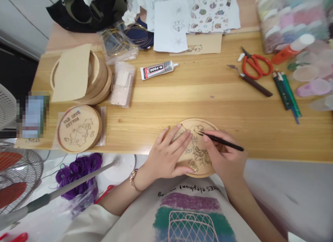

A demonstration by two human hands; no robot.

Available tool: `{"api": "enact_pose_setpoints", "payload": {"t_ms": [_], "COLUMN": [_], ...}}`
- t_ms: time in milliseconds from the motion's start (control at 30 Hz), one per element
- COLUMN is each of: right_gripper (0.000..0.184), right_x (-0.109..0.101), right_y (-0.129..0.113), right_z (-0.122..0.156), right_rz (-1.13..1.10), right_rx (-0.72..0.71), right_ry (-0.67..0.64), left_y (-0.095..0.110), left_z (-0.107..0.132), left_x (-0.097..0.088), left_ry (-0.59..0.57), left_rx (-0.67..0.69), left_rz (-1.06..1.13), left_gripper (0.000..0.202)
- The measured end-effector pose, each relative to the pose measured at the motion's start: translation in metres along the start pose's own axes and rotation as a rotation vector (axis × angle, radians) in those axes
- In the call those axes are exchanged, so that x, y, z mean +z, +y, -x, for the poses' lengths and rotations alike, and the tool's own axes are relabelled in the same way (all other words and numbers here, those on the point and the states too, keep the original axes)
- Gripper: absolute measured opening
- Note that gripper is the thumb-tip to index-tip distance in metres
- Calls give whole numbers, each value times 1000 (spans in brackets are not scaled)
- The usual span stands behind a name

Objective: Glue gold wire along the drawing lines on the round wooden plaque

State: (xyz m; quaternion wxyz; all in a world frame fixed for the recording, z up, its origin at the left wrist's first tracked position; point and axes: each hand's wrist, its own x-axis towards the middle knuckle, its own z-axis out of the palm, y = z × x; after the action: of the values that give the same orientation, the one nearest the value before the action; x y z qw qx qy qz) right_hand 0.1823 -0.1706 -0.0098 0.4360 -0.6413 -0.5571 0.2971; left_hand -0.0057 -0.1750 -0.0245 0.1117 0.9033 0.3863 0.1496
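A round wooden board (pixel 187 158) with a raised rim lies at the table's front edge, its face covered with an outlined drawing of flowers and figures. My left hand (pixel 169 153) rests flat on its left side, fingers stretched out, holding nothing. Black tweezers (pixel 226 141) are pinched in my right hand (pixel 229 158), over the board's right side. Their fine tip is at a small outlined shape (pixel 199 128) near the top of the board. Whether anything is between the tips is too small to tell. My hands hide parts of the drawing.
A glue tube (pixel 156 70) lies beyond the board. Red-handled pliers (pixel 256 66), a dark-handled craft knife (pixel 256 85) and pencils (pixel 286 91) are at the right. Another drawn round board (pixel 79 129) and stacked wooden rounds (pixel 100 84) stand left. Gold wire coils (pixel 117 39) lie behind.
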Motion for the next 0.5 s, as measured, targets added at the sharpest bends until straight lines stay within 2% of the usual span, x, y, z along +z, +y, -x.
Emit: {"api": "enact_pose_setpoints", "payload": {"t_ms": [367, 500], "right_gripper": [11, 11], "right_x": [-5, -7], "right_y": [5, 3], "right_z": [-4, -19], "right_rz": [28, 15], "right_rx": [-57, -177], "right_ry": [-19, -159], "left_y": [1, 2], "left_z": [1, 1], "left_x": [2, 3], "left_ry": [32, 114], "left_rx": [-4, -51], "left_rz": [-17, -16], "left_gripper": [84, 84]}}
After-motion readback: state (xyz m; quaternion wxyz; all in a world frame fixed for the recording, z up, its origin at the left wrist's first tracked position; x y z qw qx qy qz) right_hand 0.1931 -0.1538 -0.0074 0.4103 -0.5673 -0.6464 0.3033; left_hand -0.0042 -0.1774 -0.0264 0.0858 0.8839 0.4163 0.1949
